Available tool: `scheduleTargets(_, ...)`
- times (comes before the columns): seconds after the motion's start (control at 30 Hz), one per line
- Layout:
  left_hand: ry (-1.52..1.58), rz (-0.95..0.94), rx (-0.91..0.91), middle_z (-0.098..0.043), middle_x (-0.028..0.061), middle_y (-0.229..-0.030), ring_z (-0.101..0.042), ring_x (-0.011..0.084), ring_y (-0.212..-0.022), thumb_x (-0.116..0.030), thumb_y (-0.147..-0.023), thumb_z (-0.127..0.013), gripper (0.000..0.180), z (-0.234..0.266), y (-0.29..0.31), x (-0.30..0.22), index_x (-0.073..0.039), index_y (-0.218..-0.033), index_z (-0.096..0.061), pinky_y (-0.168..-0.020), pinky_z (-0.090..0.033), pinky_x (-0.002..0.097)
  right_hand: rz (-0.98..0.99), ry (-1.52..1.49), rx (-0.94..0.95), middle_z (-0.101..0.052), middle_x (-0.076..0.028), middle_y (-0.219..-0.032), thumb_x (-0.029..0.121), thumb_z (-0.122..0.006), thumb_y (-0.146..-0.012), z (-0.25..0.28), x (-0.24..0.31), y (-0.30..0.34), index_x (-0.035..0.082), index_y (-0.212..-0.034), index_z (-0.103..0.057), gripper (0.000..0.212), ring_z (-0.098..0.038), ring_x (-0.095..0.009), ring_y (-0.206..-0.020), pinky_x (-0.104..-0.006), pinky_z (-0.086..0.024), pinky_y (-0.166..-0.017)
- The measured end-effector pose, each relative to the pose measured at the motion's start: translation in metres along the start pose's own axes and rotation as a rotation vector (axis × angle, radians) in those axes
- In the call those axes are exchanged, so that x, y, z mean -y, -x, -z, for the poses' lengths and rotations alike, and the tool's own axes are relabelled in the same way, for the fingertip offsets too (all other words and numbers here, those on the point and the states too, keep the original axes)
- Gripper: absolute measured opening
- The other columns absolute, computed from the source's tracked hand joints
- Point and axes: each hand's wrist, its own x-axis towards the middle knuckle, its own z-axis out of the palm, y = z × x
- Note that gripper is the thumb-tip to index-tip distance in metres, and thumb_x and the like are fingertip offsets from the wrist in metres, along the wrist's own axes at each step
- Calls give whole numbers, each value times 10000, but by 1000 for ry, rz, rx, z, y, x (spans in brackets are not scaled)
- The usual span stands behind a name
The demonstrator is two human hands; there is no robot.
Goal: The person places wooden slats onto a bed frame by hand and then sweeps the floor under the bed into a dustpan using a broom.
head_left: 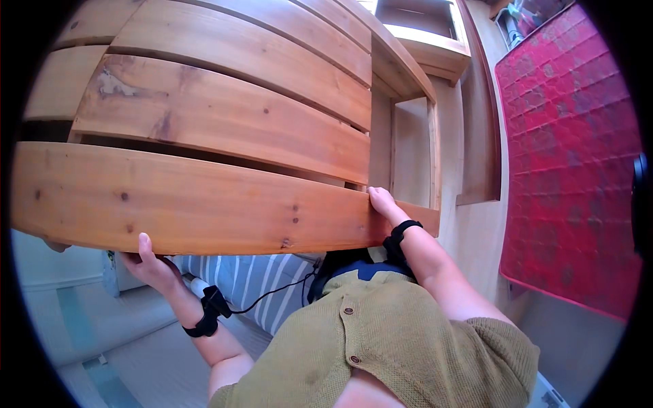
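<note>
A wooden bed frame with broad slats fills the upper left and middle, its long side board running across in front of me. My left hand grips the board's lower edge, thumb up against its face and fingers hidden beneath. Farther right, my right hand is closed over the board's upper edge, beside the open gap past the slat ends. Some of its fingers are out of sight behind the wood. Each wrist wears a black strap, and a black cable leads from the left one.
A red quilted mattress stands along the right side. Between it and the frame lie a long wooden board and a wooden drawer-like box. Grey-and-white striped fabric shows below the side board. A small tan shape under its left end is unclear.
</note>
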Motion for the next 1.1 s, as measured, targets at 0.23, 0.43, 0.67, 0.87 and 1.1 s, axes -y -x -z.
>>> scheduleTargets(0.23, 18, 1, 13, -468, 150, -1141, -487, 225, -1000, -137, -745, -580, 514, -2, -20, 13, 53, -1181, -384, -872, -392, 328, 88, 93, -40, -564, -258, -946, 331, -276, -827, -8, -5, -6, -23, -861, -598, 480, -515, -410, -936, -426, -385, -847)
scheduleTargets(0.43, 7, -14, 23, -505, 130, -1077, -503, 196, -949, -141, -740, -598, 465, 12, -21, 20, 39, -1131, -422, -828, -412, 315, 77, 6, -37, -563, -260, -931, 307, -276, -830, -5, 3, -1, -29, -834, -588, 459, -509, -420, -917, -434, -388, -831)
scheduleTargets(0.67, -8, 3, 69, -538, 105, -979, -541, 157, -826, -205, -764, -618, 447, 18, -15, 8, 34, -1096, -438, -673, -454, 247, 295, 142, -107, -575, -238, -817, 177, -336, -839, -1, -22, -6, 25, -815, -533, 250, -536, -396, -827, -450, -428, -733)
scheduleTargets(0.87, -70, 81, 196, -537, 107, -1003, -542, 146, -854, -193, -777, -623, 425, 48, -26, 19, 34, -1090, -447, -705, -462, 245, 65, -89, -111, -591, -228, -889, 281, -320, -829, -5, -34, -10, 26, -862, -614, 391, -544, -372, -880, -402, -416, -778)
scheduleTargets(1.1, -53, 164, 210, -527, 105, -1036, -538, 162, -889, -153, -768, -623, 430, 40, -36, 26, 39, -1108, -443, -742, -459, 262, 16, -90, -97, -594, -217, -895, 293, -317, -832, -22, -36, -14, 26, -852, -610, 397, -534, -364, -905, -395, -411, -786)
